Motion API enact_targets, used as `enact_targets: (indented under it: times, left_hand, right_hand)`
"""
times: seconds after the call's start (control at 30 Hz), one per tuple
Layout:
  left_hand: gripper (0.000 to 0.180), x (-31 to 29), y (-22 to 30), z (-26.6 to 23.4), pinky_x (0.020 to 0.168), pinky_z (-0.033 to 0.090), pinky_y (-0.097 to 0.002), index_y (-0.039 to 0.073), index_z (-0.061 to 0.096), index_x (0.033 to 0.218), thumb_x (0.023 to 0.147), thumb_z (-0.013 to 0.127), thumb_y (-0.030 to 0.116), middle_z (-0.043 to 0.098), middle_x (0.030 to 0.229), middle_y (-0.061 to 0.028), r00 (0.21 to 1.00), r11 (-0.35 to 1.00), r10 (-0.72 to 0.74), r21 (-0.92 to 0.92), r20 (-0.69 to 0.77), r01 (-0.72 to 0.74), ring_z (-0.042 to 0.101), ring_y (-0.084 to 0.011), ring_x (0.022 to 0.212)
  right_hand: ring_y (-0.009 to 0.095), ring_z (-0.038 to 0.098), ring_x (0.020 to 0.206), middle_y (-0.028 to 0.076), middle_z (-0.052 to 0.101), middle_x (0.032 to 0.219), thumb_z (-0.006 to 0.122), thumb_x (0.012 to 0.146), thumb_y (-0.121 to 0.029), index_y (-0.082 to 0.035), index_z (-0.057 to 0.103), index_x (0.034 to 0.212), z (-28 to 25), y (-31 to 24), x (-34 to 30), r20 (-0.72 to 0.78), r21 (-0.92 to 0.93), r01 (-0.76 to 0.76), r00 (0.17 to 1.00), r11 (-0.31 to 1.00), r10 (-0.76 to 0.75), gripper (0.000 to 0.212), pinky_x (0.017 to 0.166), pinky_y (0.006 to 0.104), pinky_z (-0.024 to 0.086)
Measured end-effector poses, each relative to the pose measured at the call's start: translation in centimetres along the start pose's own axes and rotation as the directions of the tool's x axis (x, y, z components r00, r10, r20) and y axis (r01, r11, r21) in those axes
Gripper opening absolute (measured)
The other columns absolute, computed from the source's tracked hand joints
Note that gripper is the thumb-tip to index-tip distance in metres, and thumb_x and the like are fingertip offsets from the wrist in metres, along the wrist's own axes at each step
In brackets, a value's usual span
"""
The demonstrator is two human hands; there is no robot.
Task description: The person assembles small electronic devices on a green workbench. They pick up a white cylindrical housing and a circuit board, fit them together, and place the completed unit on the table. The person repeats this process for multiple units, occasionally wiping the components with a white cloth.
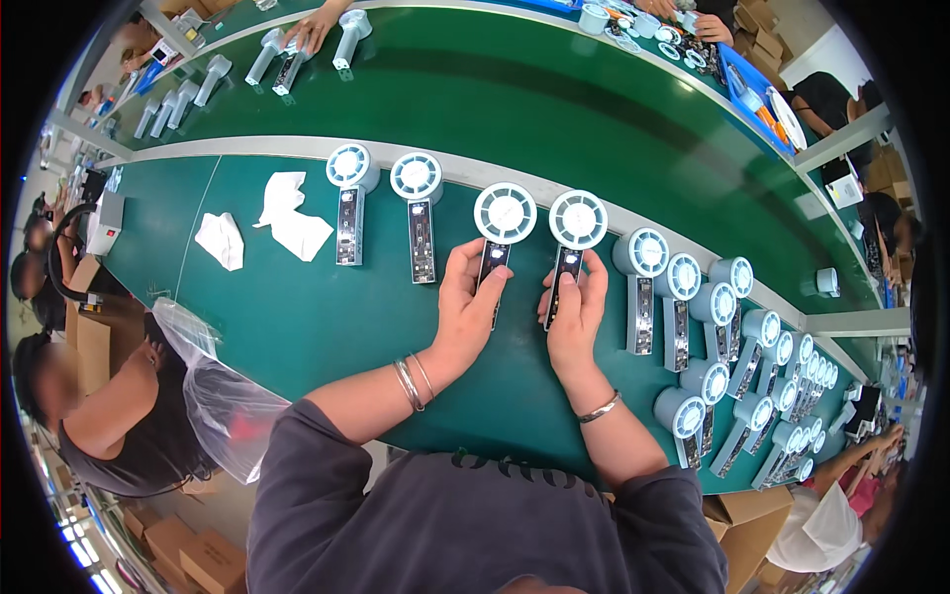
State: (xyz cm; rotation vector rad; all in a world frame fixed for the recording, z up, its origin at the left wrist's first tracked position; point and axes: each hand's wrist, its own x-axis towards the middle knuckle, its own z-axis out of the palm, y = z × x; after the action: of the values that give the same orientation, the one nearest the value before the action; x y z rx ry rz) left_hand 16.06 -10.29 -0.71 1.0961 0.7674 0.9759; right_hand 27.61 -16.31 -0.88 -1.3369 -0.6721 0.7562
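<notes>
My left hand [467,307] is closed around the handle of a pale blue handheld fan [506,214], its thumb on the open handle where a dark circuit board shows. A second handheld fan [578,220] of the same kind is in my right hand [576,312], whose thumb also lies on the handle's board. Both fan heads are round, with white centres, and point away from me, side by side and apart. To the left of my hands lie two more fans [416,178] [349,168] with their boards showing. Many similar fans [648,253] stretch along the table to the right.
White crumpled cloths [295,220] lie on the green table [267,317] at the left. Beyond a pale rail runs a green conveyor belt [554,109] with several fans at its far left and a person's hand [315,30]. A co-worker [129,416] sits at the left beside clear plastic [223,396].
</notes>
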Motion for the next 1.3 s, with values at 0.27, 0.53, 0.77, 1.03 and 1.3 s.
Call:
enact_targets:
  times: [0.27, 0.53, 0.77, 1.03, 1.3]
  left_hand:
    - [0.034, -0.3, 0.1, -0.3, 0.065, 0.042, -0.0222, 0.003, 0.041, 0.122, 0.091, 0.052, 0.013, 0.056, 0.094, -0.0051, 0.999, 0.999, -0.034, 0.038, 0.030, 0.033, 0.051, -0.0089, 0.083]
    - [0.032, -0.1, -0.2, -0.2, 0.053, 0.036, -0.0181, 0.001, 0.040, 0.119, 0.090, 0.052, 0.006, 0.054, 0.092, -0.0034, 1.000, 1.000, -0.001, 0.008, 0.015, 0.001, 0.046, -0.0023, 0.069]
    - [0.040, -0.2, -0.3, -0.2, 0.064, 0.042, -0.0195, 0.001, 0.040, 0.120, 0.085, 0.059, 0.002, 0.056, 0.093, -0.0034, 1.000, 0.999, 0.021, 0.037, -0.002, -0.021, 0.050, -0.0055, 0.077]
    - [0.021, 1.9, 6.1, -3.3, 0.058, 0.043, -0.0216, 0.001, 0.055, 0.105, 0.086, 0.059, 0.009, 0.060, 0.090, -0.0043, 0.862, 0.879, 0.435, 0.328, -0.259, -0.346, 0.051, -0.0065, 0.073]
    - [0.025, 8.6, 5.6, -19.1, 0.052, 0.037, -0.0228, -0.006, 0.062, 0.093, 0.081, 0.065, 0.016, 0.056, 0.071, -0.0006, 0.839, 0.745, 0.421, 0.660, -0.344, -0.103, 0.046, -0.0068, 0.060]
  right_hand:
    - [0.007, 0.046, 0.055, 0.007, 0.052, 0.084, 0.042, 0.093, -0.012, -0.001, 0.029, 0.128, -0.1, 0.2, -0.1, 0.014, 0.005, 0.021, 1.000, 1.000, -0.021, 0.039, 0.046, 0.0205, 0.039]
    - [0.009, 0.049, 0.056, 0.007, 0.053, 0.086, 0.040, 0.094, -0.016, -0.003, 0.030, 0.128, -0.2, 0.5, 0.0, 0.016, -0.012, 0.027, 0.999, 1.000, -0.027, 0.038, 0.046, 0.0215, 0.041]
    - [0.007, 0.047, 0.055, 0.005, 0.052, 0.082, 0.051, 0.089, -0.010, -0.001, 0.030, 0.126, 0.4, 0.4, 0.1, 0.004, 0.004, 0.015, 1.000, 1.000, -0.015, 0.043, 0.044, 0.0204, 0.039]
    - [0.020, 0.061, 0.071, 0.013, 0.061, 0.087, 0.062, 0.080, -0.021, 0.003, 0.047, 0.110, 0.6, 1.5, 1.6, -0.079, -0.241, -0.068, 0.996, 0.968, 0.050, 0.042, 0.063, 0.0339, 0.052]
    - [0.034, 0.053, 0.092, 0.019, 0.053, 0.097, 0.060, 0.078, -0.022, 0.002, 0.054, 0.095, 4.7, -0.1, 1.9, 0.081, -0.717, 0.191, 0.978, 0.670, -0.193, 0.031, 0.076, 0.0423, 0.046]
